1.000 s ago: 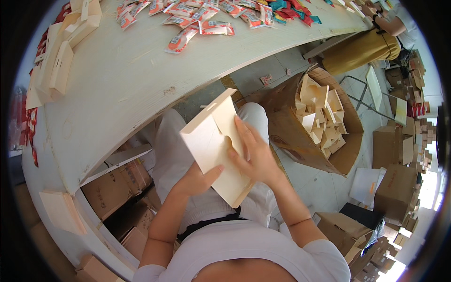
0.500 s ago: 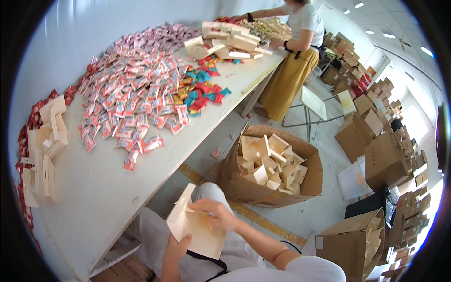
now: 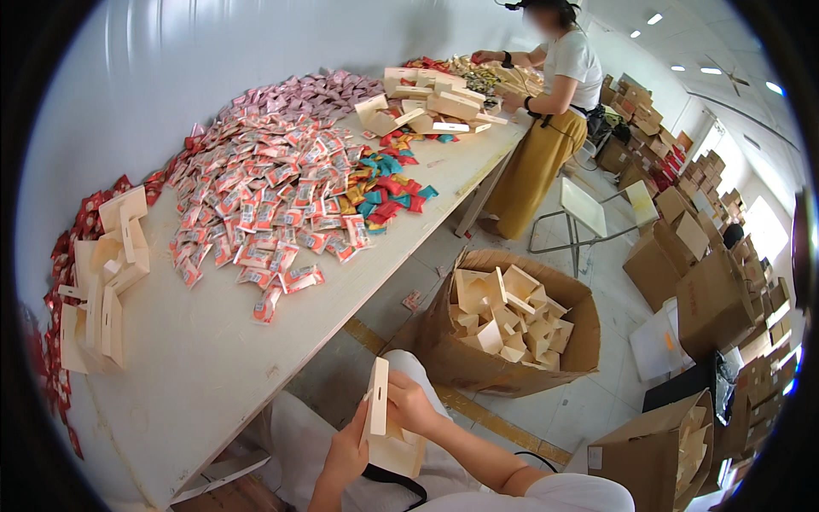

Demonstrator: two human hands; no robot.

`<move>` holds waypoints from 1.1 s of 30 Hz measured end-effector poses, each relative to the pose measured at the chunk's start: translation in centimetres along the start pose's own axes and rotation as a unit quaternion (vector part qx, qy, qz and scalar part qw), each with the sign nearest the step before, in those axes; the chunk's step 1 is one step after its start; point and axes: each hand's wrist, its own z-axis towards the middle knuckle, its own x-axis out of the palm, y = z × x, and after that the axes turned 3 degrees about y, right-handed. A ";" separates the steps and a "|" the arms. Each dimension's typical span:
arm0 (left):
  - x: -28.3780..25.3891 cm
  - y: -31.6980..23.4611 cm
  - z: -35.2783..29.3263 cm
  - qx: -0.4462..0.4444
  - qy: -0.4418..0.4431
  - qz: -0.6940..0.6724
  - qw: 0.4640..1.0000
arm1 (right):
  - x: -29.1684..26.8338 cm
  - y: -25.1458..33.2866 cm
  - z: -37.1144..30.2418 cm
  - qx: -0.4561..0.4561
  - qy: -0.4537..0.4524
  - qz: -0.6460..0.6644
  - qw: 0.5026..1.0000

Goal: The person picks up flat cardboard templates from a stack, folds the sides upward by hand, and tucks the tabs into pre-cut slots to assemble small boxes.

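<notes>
Over my lap I hold a partly folded cream paper box (image 3: pixel 401 452), its slotted edge strip standing upright on the near-table side. My left hand (image 3: pixel 346 450) is closed on the strip's left side, thumb and fingers along it. My right hand (image 3: pixel 409 404) is closed on the box from the other side, its fingertips partly hidden behind the strip. On the white table (image 3: pixel 226 358) beside me, several similar open boxes (image 3: pixel 95 320) sit at the far left end. A large heap of small red-and-white wrapped packets (image 3: pixel 269 183) spreads across the table's middle.
A big carton (image 3: pixel 461 363) filled with cream boxes (image 3: pixel 503 316) stands on the floor ahead. Purple packets (image 3: pixel 311 98) and red, blue and gold ones (image 3: pixel 388 192) lie farther along the table. A co-worker (image 3: pixel 563 85) stands at its far end near a folding chair (image 3: pixel 584 209). Stacked cartons (image 3: pixel 717 294) line the right.
The box has turned so its slotted strip stands upright toward me. My left hand has moved up to that strip, and my right hand has come in close to it. The view has shifted slightly.
</notes>
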 end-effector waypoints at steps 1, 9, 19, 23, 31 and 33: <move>0.2 0.2 0.0 0.008 -0.002 0.004 1.000 | -0.1 -0.1 -0.2 0.011 0.020 -0.002 1.000; 2.4 2.9 0.1 -0.105 -0.132 0.022 0.985 | 2.3 6.0 -2.9 -0.055 -0.012 0.057 0.997; 2.4 0.9 0.0 -0.047 -0.201 0.144 0.968 | 7.0 0.7 -4.5 0.099 0.010 0.213 0.972; 1.7 0.1 -0.7 0.009 -0.149 0.150 0.977 | 5.4 0.6 -5.0 0.097 -0.010 0.200 0.975; 1.4 -0.5 -0.2 0.018 -0.147 0.079 0.986 | 6.1 0.0 -5.4 0.120 -0.105 0.164 0.974; 1.1 -0.7 0.2 0.016 -0.173 0.051 0.984 | 6.0 -0.1 -4.9 0.107 -0.097 0.136 0.980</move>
